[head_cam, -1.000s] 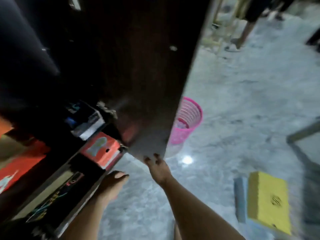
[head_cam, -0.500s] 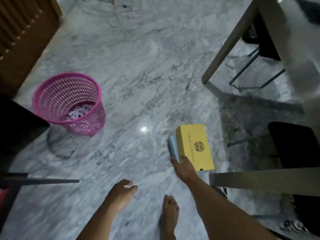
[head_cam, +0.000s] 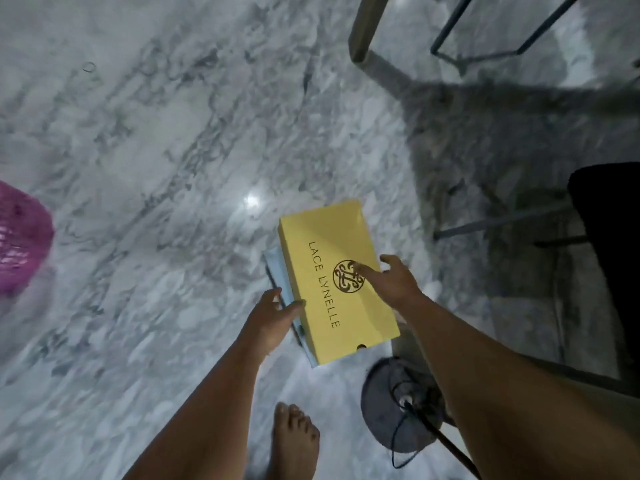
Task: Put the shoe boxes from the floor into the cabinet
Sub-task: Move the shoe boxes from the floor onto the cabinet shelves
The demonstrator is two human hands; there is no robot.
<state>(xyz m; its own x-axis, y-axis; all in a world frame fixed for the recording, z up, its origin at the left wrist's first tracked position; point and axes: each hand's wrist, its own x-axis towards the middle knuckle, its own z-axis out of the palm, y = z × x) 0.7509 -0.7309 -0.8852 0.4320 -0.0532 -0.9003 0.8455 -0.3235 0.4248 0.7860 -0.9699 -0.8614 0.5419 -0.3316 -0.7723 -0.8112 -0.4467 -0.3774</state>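
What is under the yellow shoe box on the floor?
A pale blue box lies beneath the yellow shoe box, showing only along its left edge. The rest is covered, so its lid and any print cannot be seen.

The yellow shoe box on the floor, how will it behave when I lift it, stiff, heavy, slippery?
The yellow shoe box looks like rigid cardboard with crisp edges, so probably stiff, not floppy. It rests on a pale blue box, so it may slide off rather than lift cleanly. Its smooth lid could be slippery, so gripping both sides seems wise.
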